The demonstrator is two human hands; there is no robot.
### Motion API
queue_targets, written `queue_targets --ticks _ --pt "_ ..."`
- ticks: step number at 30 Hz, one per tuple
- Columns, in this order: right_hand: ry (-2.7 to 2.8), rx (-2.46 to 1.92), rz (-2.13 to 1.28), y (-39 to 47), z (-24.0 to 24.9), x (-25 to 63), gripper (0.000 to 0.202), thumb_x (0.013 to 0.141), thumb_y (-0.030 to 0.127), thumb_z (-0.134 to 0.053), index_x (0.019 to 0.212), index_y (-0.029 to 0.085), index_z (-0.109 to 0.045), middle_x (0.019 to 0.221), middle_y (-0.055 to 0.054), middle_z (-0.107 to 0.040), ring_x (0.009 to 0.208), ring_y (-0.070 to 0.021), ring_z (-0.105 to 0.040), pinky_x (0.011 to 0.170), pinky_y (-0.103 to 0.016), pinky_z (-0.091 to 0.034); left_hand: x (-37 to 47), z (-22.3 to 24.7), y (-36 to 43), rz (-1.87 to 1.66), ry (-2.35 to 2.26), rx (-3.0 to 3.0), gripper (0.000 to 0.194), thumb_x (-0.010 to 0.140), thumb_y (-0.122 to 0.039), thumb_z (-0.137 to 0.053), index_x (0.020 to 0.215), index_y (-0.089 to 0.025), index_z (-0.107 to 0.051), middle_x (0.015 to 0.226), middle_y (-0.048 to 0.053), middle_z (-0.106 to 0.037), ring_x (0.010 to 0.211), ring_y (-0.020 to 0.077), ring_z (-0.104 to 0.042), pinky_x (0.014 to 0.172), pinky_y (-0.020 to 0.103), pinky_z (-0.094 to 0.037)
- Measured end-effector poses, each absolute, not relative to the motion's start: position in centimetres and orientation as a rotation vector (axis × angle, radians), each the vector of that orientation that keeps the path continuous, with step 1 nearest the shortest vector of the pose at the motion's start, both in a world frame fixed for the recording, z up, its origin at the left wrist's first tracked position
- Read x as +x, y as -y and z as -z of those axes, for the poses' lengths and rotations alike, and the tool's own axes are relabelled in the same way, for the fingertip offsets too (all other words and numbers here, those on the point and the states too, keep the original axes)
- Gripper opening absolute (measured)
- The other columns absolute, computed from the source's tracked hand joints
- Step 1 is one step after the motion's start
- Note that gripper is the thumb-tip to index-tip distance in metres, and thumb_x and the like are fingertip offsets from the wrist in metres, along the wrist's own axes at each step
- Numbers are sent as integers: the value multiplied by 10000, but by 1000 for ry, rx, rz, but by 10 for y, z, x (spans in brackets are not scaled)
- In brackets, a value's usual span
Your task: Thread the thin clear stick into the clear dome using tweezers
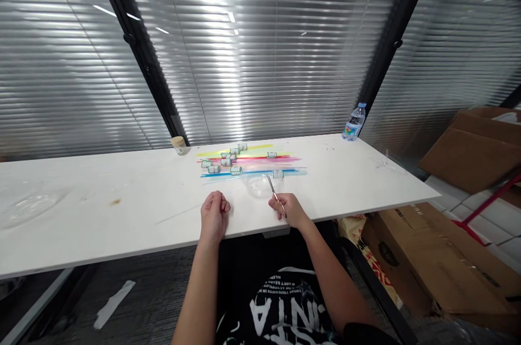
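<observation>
Fingers (274, 203) on scissors (272, 186), coloured strips (254, 159) beyond, bottle (353, 123), lidded jar (179, 145)

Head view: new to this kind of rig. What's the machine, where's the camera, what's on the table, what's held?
There is no machine: these are a person's two bare hands. The one picture comes from a camera worn on their head, looking forward and down, so left and right are the wearer's own.

The left hand pinches a thin clear strand between its fingers. The right hand holds scissors, blades pointing away from the wearer.

On the white table, beyond the hands, lie coloured strips in yellow, red, pink and blue, with small printed labels among them. A clear rounded object sits near the scissors. Farther back are a lidded jar on the left and a water bottle on the right.
</observation>
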State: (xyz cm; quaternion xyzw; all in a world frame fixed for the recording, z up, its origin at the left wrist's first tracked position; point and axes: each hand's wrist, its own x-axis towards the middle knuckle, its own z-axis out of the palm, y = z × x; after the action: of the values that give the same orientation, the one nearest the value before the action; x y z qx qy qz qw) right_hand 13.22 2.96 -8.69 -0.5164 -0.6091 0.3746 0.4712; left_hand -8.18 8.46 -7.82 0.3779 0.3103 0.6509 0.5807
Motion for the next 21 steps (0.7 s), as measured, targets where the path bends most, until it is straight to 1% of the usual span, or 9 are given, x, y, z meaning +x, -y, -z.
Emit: queue_targets --ticks 5,13,21 --pt "1474 -1270 -961 -30 88 131 442 827 500 -588 546 198 -430 453 36 -440 460 -95 -408 498 -235 -322 -82 80 -85 -1502 -730 903 409 711 -410 -789 618 -160 -480 612 -53 -376 525 49 -349 477 166 -332" --pt "1461 -1319 -957 -31 90 131 477 818 546 -599 547 197 -420 439 45 -427 433 -97 -431 493 -237 -316 -82 80 -85 -1480 -742 947 412 709 -429 -791 620 -158 -494 608 -48 -390 533 53 -352 492 170 -341" --pt "1435 -1306 -963 -30 87 129 449 818 497 -605 537 202 -418 436 44 -434 436 -100 -425 495 -240 -326 -82 81 -84 -1470 -748 978 396 719 -435 -783 633 -164 -508 620 -42 -407 539 57 -362 492 171 -345"
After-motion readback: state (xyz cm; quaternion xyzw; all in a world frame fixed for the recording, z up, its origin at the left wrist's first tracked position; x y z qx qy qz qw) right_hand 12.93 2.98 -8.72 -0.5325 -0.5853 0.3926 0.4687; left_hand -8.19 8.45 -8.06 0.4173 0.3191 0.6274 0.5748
